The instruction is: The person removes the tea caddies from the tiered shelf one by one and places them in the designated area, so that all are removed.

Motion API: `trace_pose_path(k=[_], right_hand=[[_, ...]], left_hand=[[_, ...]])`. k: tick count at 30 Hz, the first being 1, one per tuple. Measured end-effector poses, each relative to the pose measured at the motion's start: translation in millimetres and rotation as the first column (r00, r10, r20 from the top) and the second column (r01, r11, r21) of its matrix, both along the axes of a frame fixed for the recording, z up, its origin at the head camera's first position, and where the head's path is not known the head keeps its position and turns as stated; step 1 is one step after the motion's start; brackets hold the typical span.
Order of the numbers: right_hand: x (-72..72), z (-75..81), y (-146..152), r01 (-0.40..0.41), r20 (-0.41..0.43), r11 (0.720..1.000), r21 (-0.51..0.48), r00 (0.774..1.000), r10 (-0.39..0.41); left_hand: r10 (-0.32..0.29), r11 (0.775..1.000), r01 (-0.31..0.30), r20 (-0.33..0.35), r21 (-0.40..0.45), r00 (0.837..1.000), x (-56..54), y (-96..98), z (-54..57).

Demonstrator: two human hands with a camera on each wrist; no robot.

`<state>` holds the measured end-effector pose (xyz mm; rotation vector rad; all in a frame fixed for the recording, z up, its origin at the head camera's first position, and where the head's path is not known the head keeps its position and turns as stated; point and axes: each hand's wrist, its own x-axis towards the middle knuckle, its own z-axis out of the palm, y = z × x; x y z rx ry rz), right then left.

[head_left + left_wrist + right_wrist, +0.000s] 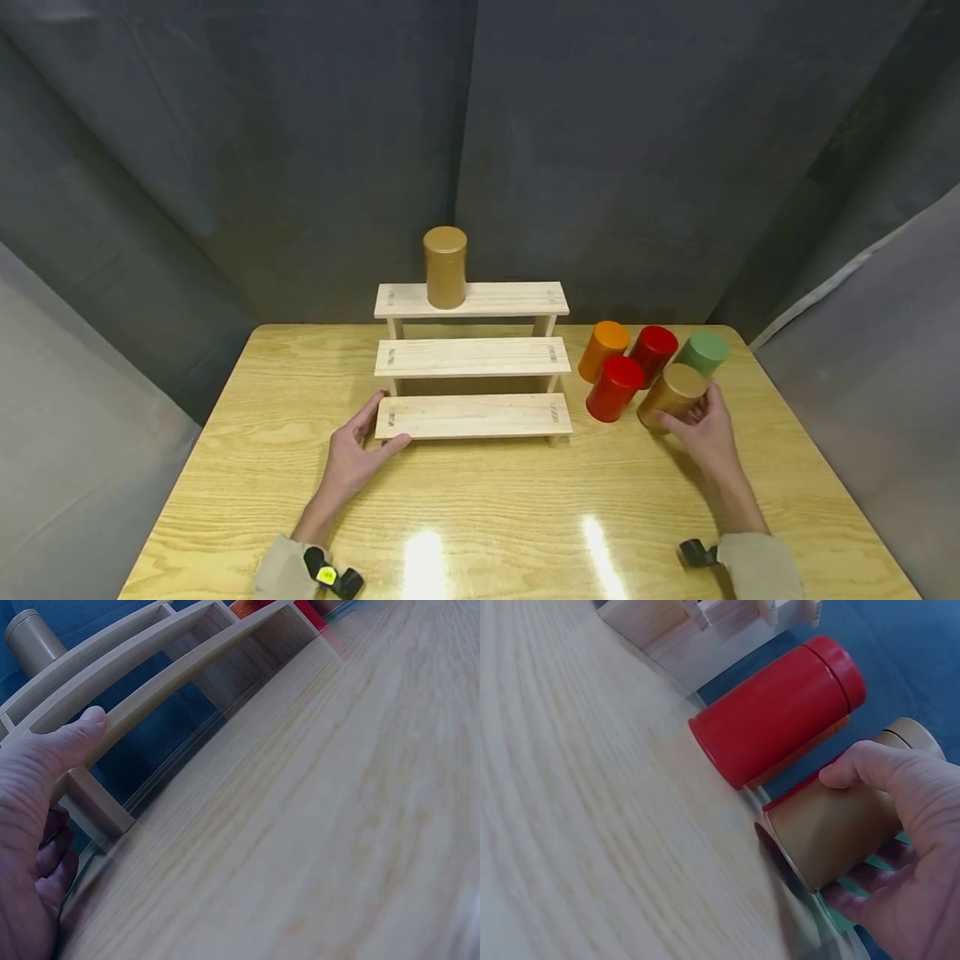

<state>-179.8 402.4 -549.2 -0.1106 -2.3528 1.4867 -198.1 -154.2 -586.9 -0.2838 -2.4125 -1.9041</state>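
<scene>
A three-step wooden display stand (472, 417) stands on the table. My left hand (354, 458) grips the left end of its lowest step, the thumb (79, 739) on the front edge and the fingers partly hidden at the side. On the top step a gold canister (446, 271) stands upright. Over at the right, my right hand (705, 429) holds a second gold canister (836, 825) between thumb and fingers; a shadow shows by its base, and whether it touches the table I cannot tell. Beside it stands a bright red canister (776, 712).
Close behind the held canister are an orange canister (603, 350), a darker red canister (654, 354) and a green canister (703, 353). Dark curtains (480, 150) hang behind the table (480, 517), with a pale curtain (885, 358) at the right side.
</scene>
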Motion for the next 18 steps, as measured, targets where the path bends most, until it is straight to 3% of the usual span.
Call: trace_pose_path(k=[8, 18], right_hand=[[-4.8, -8.6, -1.8, -0.002, -0.006, 1.0, -0.003, 1.0, 0.002], [-6.5, -6.5, -6.0, 0.003, 0.043, 1.0, 0.016, 0.999, -0.004]], left_hand=[[-0.002, 1.0, 0.002, -0.002, 0.015, 1.0, -0.3, 0.6, 0.5], [-0.002, 1.0, 0.002, -0.007, 0.031, 1.0, 0.3, 0.7, 0.4]])
